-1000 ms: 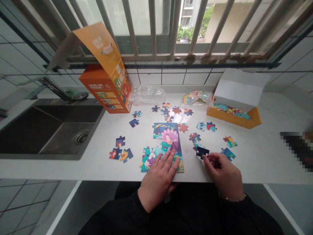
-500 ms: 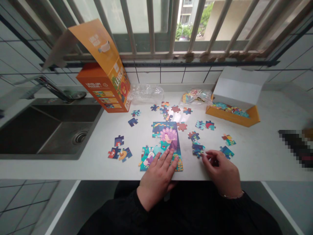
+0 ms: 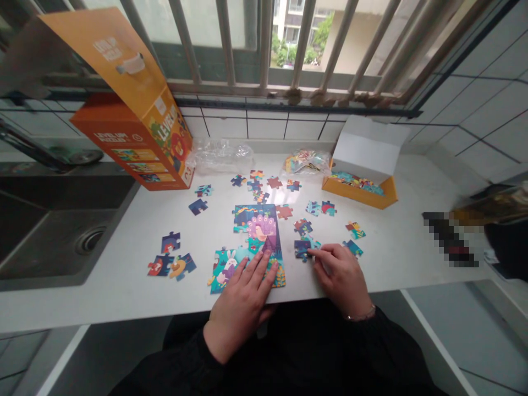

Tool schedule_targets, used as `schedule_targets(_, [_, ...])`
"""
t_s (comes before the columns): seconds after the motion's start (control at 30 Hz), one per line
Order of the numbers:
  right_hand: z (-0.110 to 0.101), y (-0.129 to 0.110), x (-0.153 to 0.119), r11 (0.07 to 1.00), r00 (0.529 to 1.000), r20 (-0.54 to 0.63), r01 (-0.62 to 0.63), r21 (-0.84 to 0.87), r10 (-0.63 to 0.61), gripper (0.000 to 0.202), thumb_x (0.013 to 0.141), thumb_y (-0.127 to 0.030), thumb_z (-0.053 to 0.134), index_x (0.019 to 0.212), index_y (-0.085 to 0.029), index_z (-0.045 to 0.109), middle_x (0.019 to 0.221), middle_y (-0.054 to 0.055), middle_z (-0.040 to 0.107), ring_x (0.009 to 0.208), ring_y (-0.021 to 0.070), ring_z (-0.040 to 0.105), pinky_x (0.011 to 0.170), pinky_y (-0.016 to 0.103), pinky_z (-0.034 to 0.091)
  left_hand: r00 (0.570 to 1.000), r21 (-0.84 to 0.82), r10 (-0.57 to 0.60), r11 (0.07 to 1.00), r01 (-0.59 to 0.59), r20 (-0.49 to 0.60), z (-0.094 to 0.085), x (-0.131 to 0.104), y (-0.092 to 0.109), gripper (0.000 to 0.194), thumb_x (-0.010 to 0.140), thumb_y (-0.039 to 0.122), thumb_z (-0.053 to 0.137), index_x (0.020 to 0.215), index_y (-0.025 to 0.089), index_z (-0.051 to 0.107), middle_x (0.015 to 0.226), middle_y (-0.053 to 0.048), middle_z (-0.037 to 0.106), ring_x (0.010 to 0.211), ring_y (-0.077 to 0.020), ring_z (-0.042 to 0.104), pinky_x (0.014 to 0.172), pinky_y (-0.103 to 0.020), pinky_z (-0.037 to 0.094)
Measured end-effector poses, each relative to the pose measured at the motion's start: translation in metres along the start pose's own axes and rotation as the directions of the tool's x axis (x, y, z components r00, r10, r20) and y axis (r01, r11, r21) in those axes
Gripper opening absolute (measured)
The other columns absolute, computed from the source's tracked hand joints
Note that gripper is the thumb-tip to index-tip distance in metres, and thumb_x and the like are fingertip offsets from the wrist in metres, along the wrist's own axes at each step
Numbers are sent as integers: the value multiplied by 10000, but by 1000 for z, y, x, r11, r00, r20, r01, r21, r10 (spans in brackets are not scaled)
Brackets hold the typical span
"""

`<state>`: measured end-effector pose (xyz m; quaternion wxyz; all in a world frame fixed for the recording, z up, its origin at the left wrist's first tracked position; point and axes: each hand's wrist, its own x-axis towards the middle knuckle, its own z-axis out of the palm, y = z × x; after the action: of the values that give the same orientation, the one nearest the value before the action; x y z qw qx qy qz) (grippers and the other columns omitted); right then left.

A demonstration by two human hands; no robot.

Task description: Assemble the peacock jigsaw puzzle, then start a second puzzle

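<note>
A partly joined puzzle [image 3: 264,231] lies flat on the white surface [image 3: 396,253], showing a purple peacock and a white rabbit. The left hand [image 3: 243,291] rests over its lower part with fingers spread, the grip released and palm down.

At 3 o'clock from the puzzle, the right hand [image 3: 342,275] touches a dark blue piece [image 3: 302,248] with its index fingertip; the thumb sits apart from the piece, so this grip is not closed on it. The piece lies close against a reddish-brown and blue piece [image 3: 303,226] and a teal piece, partly overlapping the teal one as far as can be seen.

A brown piece [image 3: 284,212] lies just beside the puzzle's edge at 1 o'clock. More loose pieces [image 3: 254,186] gather at 12 o'clock, and a three-piece cluster [image 3: 160,265] lies at 9 o'clock.

Farther out, a tall orange box [image 3: 124,146] stands open at 10 o'clock, a crumpled clear bag [image 3: 223,157] lies at 11, a bag of pieces [image 3: 306,161] at 1, and an open yellow box [image 3: 359,193] holding pieces at 2.
</note>
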<state>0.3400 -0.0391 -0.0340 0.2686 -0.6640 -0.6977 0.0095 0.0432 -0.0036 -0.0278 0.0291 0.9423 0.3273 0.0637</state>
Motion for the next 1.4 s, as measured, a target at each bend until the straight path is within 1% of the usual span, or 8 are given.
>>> schedule_targets(0.17, [-5, -3, 2, 998, 997, 30, 68, -6, -68, 356, 983, -175, 626, 1275, -307, 782, 1318, 81, 733, 1189, 295, 635, 1014, 478, 498, 1000, 4, -8, 1000, 8, -5, 0, 0, 0, 1036, 894, 513, 854, 1729, 195, 331, 1806, -166, 319, 1674, -366, 316, 1345, -582, 336])
schedule_targets(0.3, [-4, -6, 3, 998, 998, 20, 56, -10, -55, 372, 963, -150, 602, 1274, -280, 759, 1402, 72, 742, 1304, 310, 610, 1086, 512, 478, 1000, 7, 0, 1000, 0, -13, -1, 0, 0, 1084, 868, 530, 874, 1733, 181, 321, 1800, -182, 322, 1671, -374, 321, 1341, -580, 346])
schedule_targets(0.53, [3, 1, -1, 1000, 997, -81, -6, 7, 6, 275, 961, -143, 598, 1121, -264, 788, 1276, 82, 770, 1209, 304, 640, 1075, 517, 504, 1000, 6, 2, 1000, -2, -31, -2, 1, 0, 1077, 870, 519, 867, 1739, 207, 312, 1802, -171, 325, 1668, -372, 331, 1332, -585, 362])
schedule_targets(0.73, [3, -4, 1, 992, 974, -189, -124, 11, 124, 228, 993, -233, 582, 1197, -222, 684, 1187, 117, 759, 1135, 305, 662, 1050, 500, 497, 999, 6, 11, 1000, -11, -52, 1, 1, -1, 1060, 854, 538, 877, 1716, 195, 365, 1786, -169, 361, 1654, -377, 358, 1329, -584, 366])
schedule_targets(0.87, [2, -7, 2, 984, 970, -176, -174, -34, 165, 303, 1015, -441, 666, 1220, -219, 662, 1178, 120, 755, 1123, 320, 647, 998, 478, 486, 998, 8, 16, 1000, -15, -53, 0, 2, -1, 1097, 838, 539, 891, 1723, 186, 347, 1793, -173, 343, 1662, -379, 341, 1329, -581, 372])
schedule_targets(0.97, [3, -6, 2, 978, 971, -146, -201, -50, 192, 359, 1019, -514, 676, 1223, -219, 658, 1173, 114, 752, 1105, 320, 641, 969, 463, 474, 998, 10, 16, 1000, -15, -53, -2, 2, -1, 1086, 846, 532, 884, 1722, 180, 347, 1790, -182, 347, 1660, -380, 346, 1327, -577, 376])
schedule_targets(1.17, [4, -5, 1, 972, 964, -132, -234, -25, 229, 381, 1041, -569, 641, 1197, -222, 656, 1123, 112, 748, 1035, 309, 646, 933, 461, 472, 1000, 28, 0, 1000, 0, -28, -1, 2, 0, 977, 910, 469, 826, 1718, 191, 352, 1800, -159, 333, 1671, -360, 327, 1336, -581, 359])
schedule_targets(1.4, [3, -5, 0, 972, 952, -197, -229, 61, 236, 336, 1020, -513, 686, 1188, -231, 615, 1081, 100, 703, 983, 280, 664, 876, 440, 543, 1000, 17, 3, 1000, -3, -29, -1, 1, 0, 1033, 864, 506, 871, 1712, 192, 372, 1801, -157, 327, 1668, -369, 333, 1333, -585, 361])
